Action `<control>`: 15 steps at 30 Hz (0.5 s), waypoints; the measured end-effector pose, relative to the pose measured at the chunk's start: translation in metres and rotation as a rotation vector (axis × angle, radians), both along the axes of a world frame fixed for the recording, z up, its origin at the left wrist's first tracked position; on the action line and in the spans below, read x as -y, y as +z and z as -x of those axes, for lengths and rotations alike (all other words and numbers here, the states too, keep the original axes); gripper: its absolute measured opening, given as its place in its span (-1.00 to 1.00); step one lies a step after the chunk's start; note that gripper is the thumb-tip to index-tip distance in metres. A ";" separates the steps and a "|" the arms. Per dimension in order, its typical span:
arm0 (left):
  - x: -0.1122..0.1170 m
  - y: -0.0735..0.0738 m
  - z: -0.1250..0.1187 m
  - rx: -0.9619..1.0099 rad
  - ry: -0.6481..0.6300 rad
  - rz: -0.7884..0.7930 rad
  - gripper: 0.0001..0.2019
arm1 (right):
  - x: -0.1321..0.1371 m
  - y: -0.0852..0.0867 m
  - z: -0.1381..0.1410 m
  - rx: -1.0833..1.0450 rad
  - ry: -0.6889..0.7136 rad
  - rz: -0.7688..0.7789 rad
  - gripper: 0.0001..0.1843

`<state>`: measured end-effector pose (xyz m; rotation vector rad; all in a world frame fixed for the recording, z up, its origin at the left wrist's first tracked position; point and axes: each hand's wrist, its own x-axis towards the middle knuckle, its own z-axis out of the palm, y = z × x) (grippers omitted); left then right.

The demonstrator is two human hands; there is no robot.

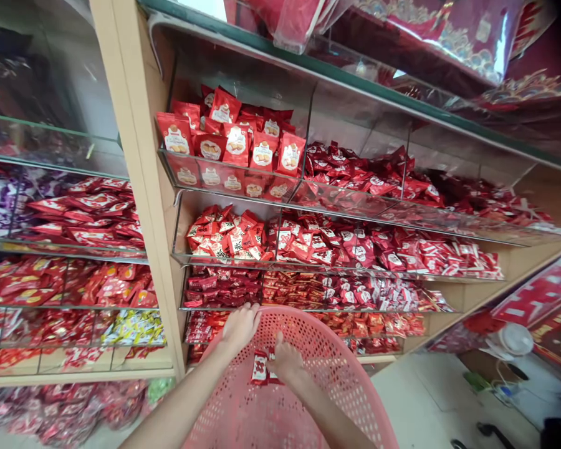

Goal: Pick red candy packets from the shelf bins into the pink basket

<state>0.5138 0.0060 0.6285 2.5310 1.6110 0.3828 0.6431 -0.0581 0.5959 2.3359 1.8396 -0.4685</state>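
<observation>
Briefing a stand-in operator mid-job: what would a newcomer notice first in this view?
Rows of red snack packets crowd the glass display bins straight ahead. Lower down, a pink plastic basket fills the foreground, with the left hand on its rim and the right hand over two small red packets lying inside.

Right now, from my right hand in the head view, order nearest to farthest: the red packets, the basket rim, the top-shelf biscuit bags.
1. Red packets, in the basket, left of your right hand.
2. Pink plastic basket rim, ahead of the hand.
3. Red biscuit bags, on the top shelf, farthest up.
</observation>
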 end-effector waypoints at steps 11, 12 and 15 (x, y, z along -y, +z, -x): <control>0.000 0.001 0.000 -0.013 0.005 0.022 -0.66 | -0.009 0.032 -0.034 -0.031 0.014 0.122 -0.18; 0.000 0.001 0.000 -0.014 0.006 0.025 -0.66 | -0.009 0.033 -0.041 -0.016 0.010 0.125 -0.18; 0.000 0.002 0.000 -0.016 0.006 0.016 -0.65 | -0.006 0.033 -0.054 0.014 0.010 0.141 -0.25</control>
